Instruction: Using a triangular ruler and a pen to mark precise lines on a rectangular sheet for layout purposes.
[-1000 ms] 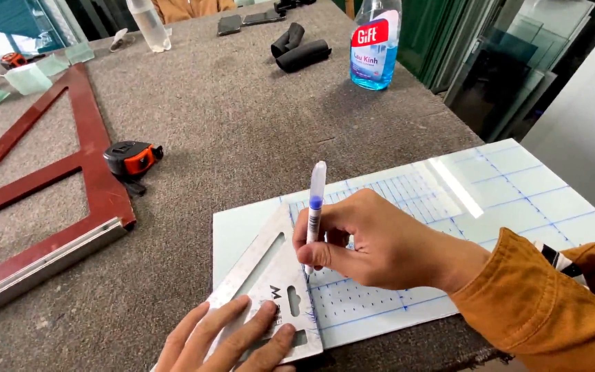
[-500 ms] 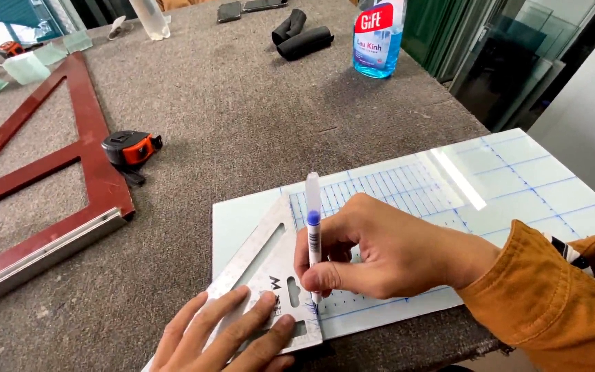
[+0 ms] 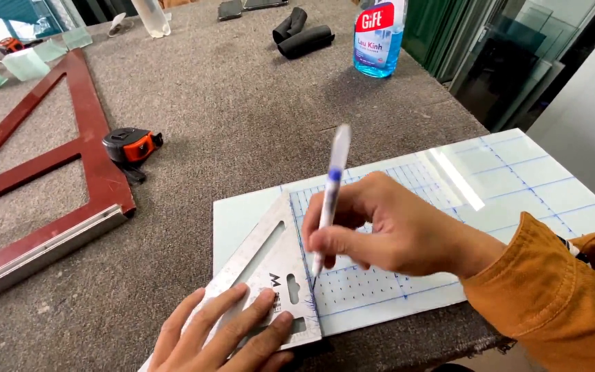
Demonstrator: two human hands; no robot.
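Nearest, the left hand lies flat with fingers spread, pressing down a silver triangular metal square on a white glass sheet ruled with a blue grid. Just beyond, the right hand pinches a white marker with a blue band, tip down against the square's right edge. The sheet lies on a grey felt-covered table. Farther left are a black-and-orange tape measure and a red-brown triangular frame; at the far edge stands a blue spray bottle.
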